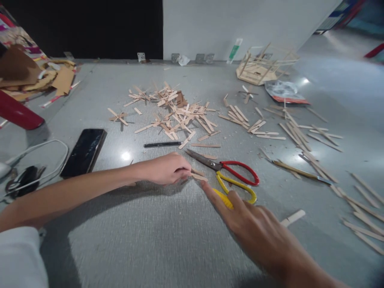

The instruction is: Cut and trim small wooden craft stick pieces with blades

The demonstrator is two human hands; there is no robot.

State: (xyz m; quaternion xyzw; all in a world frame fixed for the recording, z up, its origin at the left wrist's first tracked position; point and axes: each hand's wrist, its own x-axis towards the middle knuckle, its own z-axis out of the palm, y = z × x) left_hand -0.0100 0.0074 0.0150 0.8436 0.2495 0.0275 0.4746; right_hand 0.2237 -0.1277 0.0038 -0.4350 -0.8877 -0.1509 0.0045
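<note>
My left hand point(169, 169) reaches in from the left, its fingers closed on a short wooden craft stick point(198, 176) held low over the table. My right hand point(255, 224) is wrapped round a yellow-bodied tool point(223, 198), mostly hidden by the fingers, so its kind and working end do not show. The right index finger stretches forward, its tip close to the stick's right end. Just beyond both hands lie scissors point(216, 165) with one red and one yellow handle loop, blades nearly closed and pointing left. A black pen point(162, 144) rests behind my left hand.
Loose craft sticks point(183, 116) are heaped mid-table, with more scattered rightward. A stick-built frame point(258, 68) and a plastic bag point(286, 93) stand back right. On the left are a phone point(84, 152), a white cable point(64, 146), a red cylinder point(21, 114) and cardboard scraps point(63, 80).
</note>
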